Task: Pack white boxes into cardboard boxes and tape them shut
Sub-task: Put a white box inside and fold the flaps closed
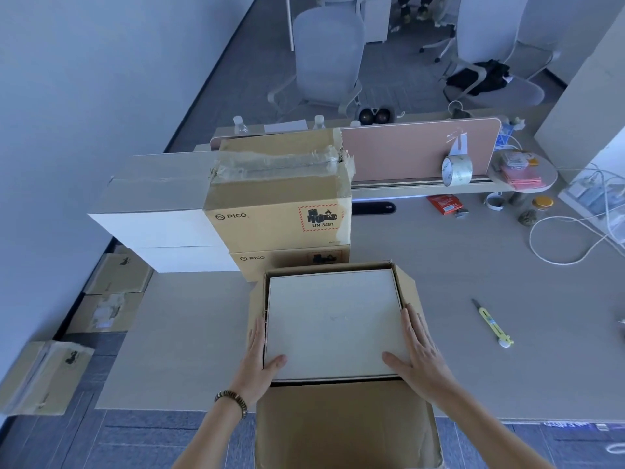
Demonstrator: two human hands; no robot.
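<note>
A white box [333, 324] sits inside an open cardboard box [345, 428] at the near edge of the desk [439, 282], its top level with the carton's rim and the near flap folded out toward the person. The left hand [258, 357] lies flat against the white box's left side, thumb over the top corner; the right hand [419, 350] mirrors it on the right, fingers straight, neither one curled round anything.

Behind stand two stacked cartons [280, 204] printed "PICO"; the upper one carries a red-hatched battery label reading "UN 3481" and crumpled clear tape along its top seam. More white boxes [162, 225] are stacked just left of them.

A tape roll [456, 170] leans on the pink divider [412, 150], its print too small to read. A yellow utility knife [492, 324] lies well right of the open carton, with bare desk between. A white cable [568, 245] loops at the far right.
</note>
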